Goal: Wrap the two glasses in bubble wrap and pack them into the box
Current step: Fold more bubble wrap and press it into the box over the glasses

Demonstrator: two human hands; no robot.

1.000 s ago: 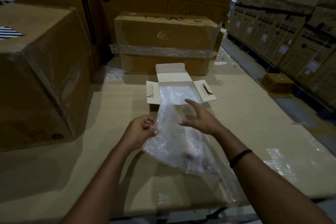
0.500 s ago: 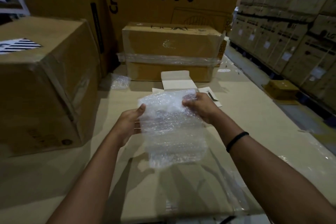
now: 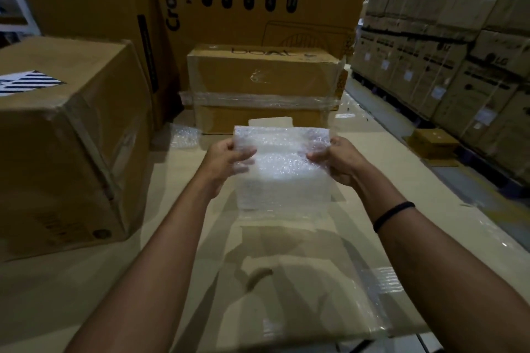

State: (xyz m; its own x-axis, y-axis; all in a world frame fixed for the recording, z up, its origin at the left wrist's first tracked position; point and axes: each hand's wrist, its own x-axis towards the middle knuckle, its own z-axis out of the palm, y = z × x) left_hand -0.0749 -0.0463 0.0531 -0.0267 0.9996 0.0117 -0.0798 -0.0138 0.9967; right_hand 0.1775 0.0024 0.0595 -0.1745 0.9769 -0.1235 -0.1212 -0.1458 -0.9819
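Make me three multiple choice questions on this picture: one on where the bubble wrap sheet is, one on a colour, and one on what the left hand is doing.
1. Where is the sheet?
A flat on the table
B held up between the left hand and the right hand
C inside a carton

2. What colour is the band on the right wrist?
A red
B white
C black

3. What is the left hand doing?
A pinching the sheet's edge
B lying open on the table
C holding a glass

Answers:
1 B: each hand holds one side edge.
2 C: the band is plainly black.
3 A: its thumb lies over the sheet's front.
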